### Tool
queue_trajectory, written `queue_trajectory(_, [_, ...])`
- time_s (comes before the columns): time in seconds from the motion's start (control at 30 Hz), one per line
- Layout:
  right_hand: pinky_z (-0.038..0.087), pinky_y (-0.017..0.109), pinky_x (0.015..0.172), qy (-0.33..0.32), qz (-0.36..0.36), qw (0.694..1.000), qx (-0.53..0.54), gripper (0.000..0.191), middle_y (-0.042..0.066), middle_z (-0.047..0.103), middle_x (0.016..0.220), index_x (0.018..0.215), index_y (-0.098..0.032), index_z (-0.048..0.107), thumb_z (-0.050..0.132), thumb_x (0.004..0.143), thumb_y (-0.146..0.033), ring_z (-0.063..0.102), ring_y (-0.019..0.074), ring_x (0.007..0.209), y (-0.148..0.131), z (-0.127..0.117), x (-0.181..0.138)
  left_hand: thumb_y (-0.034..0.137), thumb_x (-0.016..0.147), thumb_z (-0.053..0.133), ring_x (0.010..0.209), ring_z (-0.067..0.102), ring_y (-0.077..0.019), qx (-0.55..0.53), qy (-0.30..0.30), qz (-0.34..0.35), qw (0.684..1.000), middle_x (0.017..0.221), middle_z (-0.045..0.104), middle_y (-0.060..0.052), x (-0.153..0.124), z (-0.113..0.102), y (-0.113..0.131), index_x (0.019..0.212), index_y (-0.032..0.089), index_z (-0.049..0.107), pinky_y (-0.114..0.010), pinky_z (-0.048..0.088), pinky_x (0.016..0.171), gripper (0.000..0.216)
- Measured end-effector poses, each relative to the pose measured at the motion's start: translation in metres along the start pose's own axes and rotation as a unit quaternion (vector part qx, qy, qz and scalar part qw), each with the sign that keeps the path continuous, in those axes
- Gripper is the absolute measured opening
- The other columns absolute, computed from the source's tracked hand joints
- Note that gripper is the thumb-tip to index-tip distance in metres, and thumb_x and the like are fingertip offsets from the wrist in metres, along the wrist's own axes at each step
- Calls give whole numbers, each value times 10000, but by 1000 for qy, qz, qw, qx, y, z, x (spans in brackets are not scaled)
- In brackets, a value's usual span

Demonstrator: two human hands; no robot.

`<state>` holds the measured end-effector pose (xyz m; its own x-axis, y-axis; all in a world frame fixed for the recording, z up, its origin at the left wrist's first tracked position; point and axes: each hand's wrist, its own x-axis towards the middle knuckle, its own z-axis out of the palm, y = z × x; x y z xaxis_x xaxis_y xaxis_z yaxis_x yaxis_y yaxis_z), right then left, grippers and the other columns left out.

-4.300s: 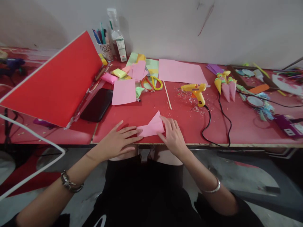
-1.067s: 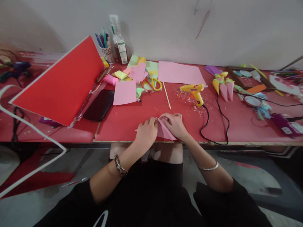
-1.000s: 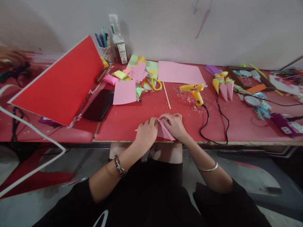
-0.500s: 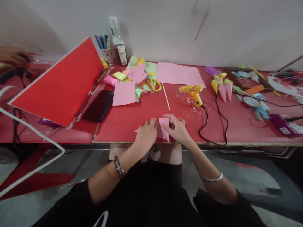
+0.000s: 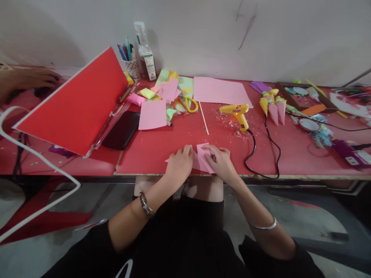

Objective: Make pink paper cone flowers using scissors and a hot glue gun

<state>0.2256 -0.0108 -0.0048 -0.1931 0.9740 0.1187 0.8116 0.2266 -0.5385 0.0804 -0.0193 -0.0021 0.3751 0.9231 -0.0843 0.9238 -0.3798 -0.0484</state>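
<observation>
Close to the table's front edge, a piece of pink paper (image 5: pixel 204 156) lies between my two hands, with a folded flap standing out at its right part. My left hand (image 5: pixel 180 161) presses down on the paper with bent fingers, hiding much of it; a pointed pink tip shows at that hand's left. The fingers of my right hand (image 5: pixel 219 160) are closed at the flap's right side, the thumb and index finger touching the paper. Beyond the hands lie a thin stick (image 5: pixel 204 119) and a yellow glue gun (image 5: pixel 235 112) with a black cord.
A tilted red board (image 5: pixel 78 104) and a black phone (image 5: pixel 121 130) are on the left. Behind are scissors (image 5: pixel 191 105), a pink sheet (image 5: pixel 152 115), a cup of pens (image 5: pixel 131 68) and a bottle (image 5: pixel 148 61). Paper cones (image 5: pixel 272 110) lie right. A co-worker's hand (image 5: pixel 31 79) is far left.
The pink flap has opened out toward the right, and my right hand has shifted slightly down and right with it. My left hand stays in place. The co-worker's hand has moved right.
</observation>
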Motion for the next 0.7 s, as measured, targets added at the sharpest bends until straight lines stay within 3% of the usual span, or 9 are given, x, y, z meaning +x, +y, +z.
queue_trajectory(0.23, [323,364,815,26,12,1000,-6,226,-39,517,494,904,-193,579,431,737,-230,523,143,531,11,-3,-4,50,843,217,811,553,-190,-5,4,1,1000,1038,509,-138,0,-1,0,1178,64,415,-288,463,584,389])
queue_trajectory(0.4, [275,439,880,37,21,999,21,414,20,621,773,1113,-211,452,473,725,-354,574,193,758,8,-3,-14,40,835,243,818,554,-188,5,10,3,1000,1019,508,-133,-1,-1,1,1195,54,398,-287,472,594,391])
queue_trajectory(0.57, [288,442,863,10,40,998,44,394,-70,499,509,1129,-221,433,412,743,-300,514,144,531,3,-4,-22,54,835,262,806,552,-183,9,22,5,1000,1019,496,-125,0,1,1,1170,77,425,-285,477,589,373])
queue_trajectory(0.7, [307,410,824,12,41,998,49,335,-78,451,457,1075,-225,475,358,762,-245,485,138,492,3,-3,-25,58,838,261,804,550,-177,4,19,2,1000,1028,481,-128,0,1,1,1142,91,448,-284,476,589,358])
